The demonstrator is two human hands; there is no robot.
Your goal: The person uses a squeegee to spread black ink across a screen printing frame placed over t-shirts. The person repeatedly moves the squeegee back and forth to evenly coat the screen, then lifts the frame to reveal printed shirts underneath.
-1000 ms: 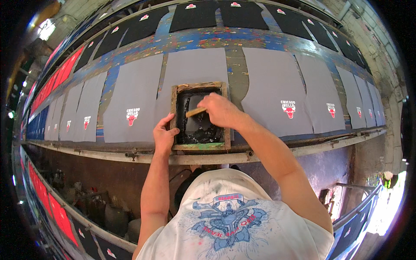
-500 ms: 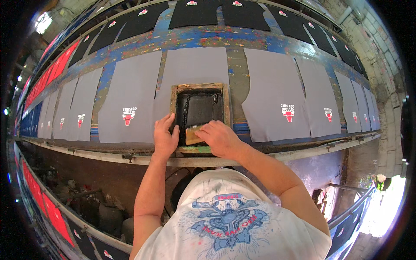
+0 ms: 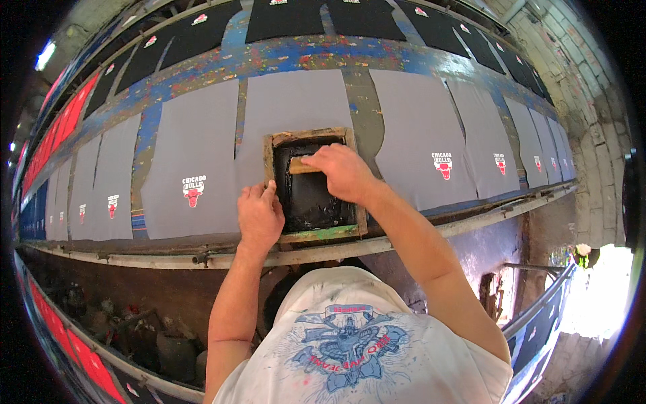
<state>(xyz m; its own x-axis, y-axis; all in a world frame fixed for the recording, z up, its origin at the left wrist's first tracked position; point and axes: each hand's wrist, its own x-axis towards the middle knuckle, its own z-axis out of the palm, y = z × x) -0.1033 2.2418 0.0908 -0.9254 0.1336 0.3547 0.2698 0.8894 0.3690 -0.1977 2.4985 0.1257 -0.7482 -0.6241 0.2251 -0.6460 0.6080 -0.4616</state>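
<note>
A wooden screen-printing frame (image 3: 306, 235) lies on a grey fabric panel (image 3: 296, 101) in front of me. Black ink coats the dark mesh (image 3: 311, 196) inside it. My right hand (image 3: 344, 174) is closed on a wooden-handled squeegee (image 3: 305, 165), which rests across the far half of the mesh. Its fingers hide the right end of the handle. At the frame's left rail, my left hand (image 3: 260, 214) grips the wood with bent fingers; part of that grip is hidden.
More grey panels with red, black and white prints, such as the printed panel (image 3: 192, 148), lie along the table on both sides. Black panels (image 3: 286, 20) line the far side. A metal rail (image 3: 161, 260) runs along the near edge. A block wall (image 3: 585, 108) stands right.
My right hand has pushed the squeegee from the near end of the mesh to its far half. My left hand stays at the left rail. The view has shifted slightly.
</note>
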